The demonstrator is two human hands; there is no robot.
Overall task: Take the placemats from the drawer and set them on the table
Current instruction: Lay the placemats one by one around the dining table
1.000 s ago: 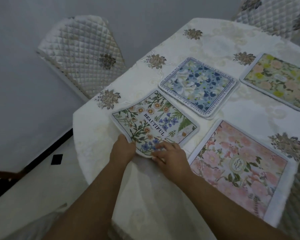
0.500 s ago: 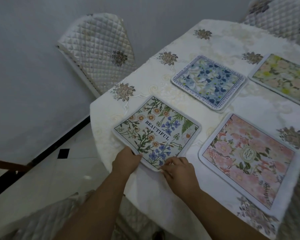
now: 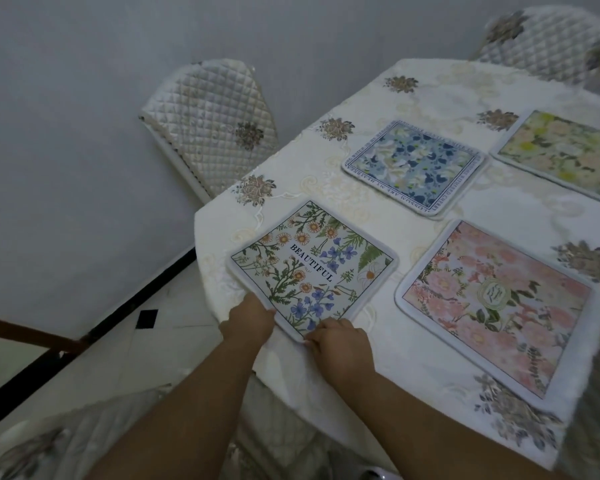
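Note:
Several floral placemats lie flat on the table [image 3: 388, 233], which has a cream embroidered cloth. Nearest the table's left corner is the "BEAUTIFUL" wildflower placemat [image 3: 312, 268]. My left hand [image 3: 248, 320] grips its near left edge and my right hand [image 3: 340, 344] pinches its near corner. Right of it lies a pink rose placemat [image 3: 496, 303]. Farther back are a blue flower placemat [image 3: 414, 166] and a yellow-green placemat [image 3: 565, 154], cut off by the frame's right edge. The drawer is out of view.
A quilted white chair [image 3: 212, 123] stands against the wall left of the table, another [image 3: 544, 39] at the far end. A third quilted seat [image 3: 49, 441] is below my arms. A dark wooden rail [image 3: 25, 330] crosses the tiled floor at left.
The wildflower placemat has been drawn away from the blue one toward the table's near left corner, with both hands staying on its near edge. The view has shifted to the left.

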